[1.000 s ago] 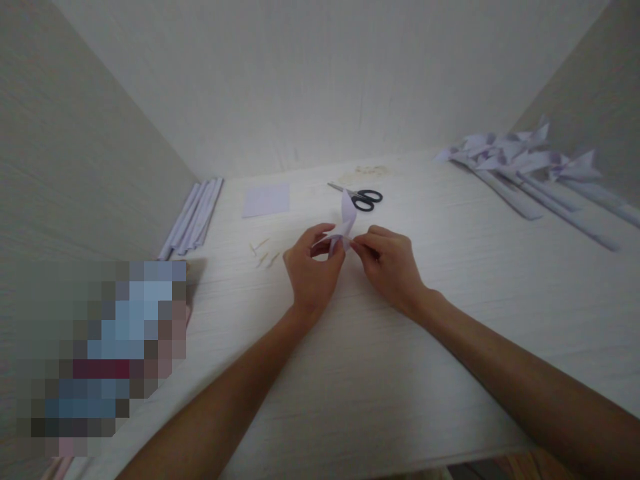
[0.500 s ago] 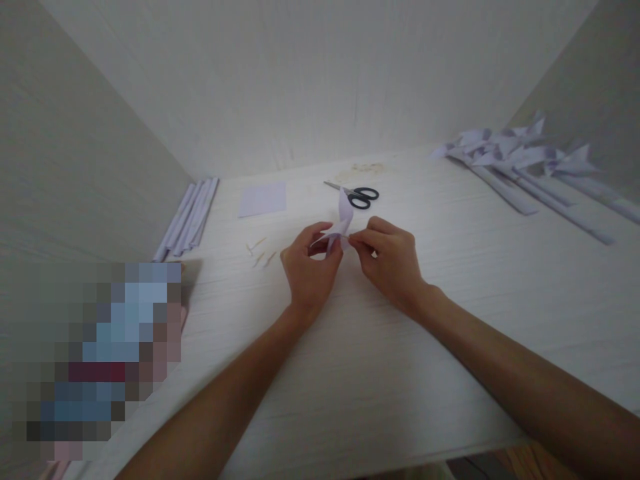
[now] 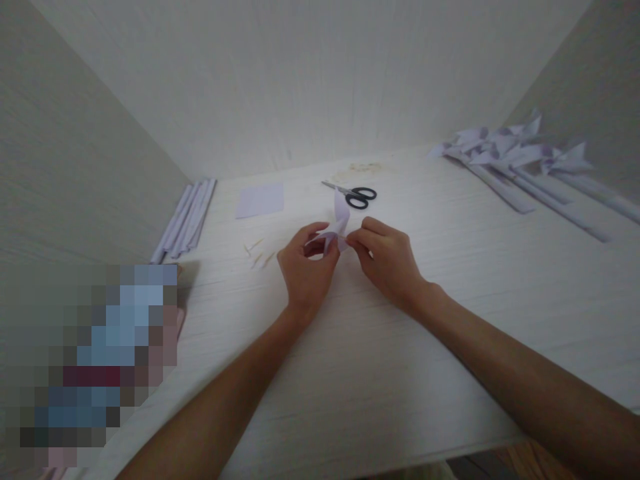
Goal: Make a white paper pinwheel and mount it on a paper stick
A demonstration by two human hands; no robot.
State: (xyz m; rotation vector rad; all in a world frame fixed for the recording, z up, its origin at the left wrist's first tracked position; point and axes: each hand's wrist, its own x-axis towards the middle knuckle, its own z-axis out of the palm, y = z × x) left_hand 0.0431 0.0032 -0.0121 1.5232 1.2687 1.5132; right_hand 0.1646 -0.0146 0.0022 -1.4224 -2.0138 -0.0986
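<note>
Folded paper between both pinching hands

Readable text: none anywhere in view.
Folded paper piece: plain pale lilac, no print.
Paper square: blank.
Scissors: no brand mark legible.
Pixelated patch: blurred, nothing readable.

Both forearms are bare to the frame edge; no sleeves are visible. Left hand and right hand: bare, without gloves.
</note>
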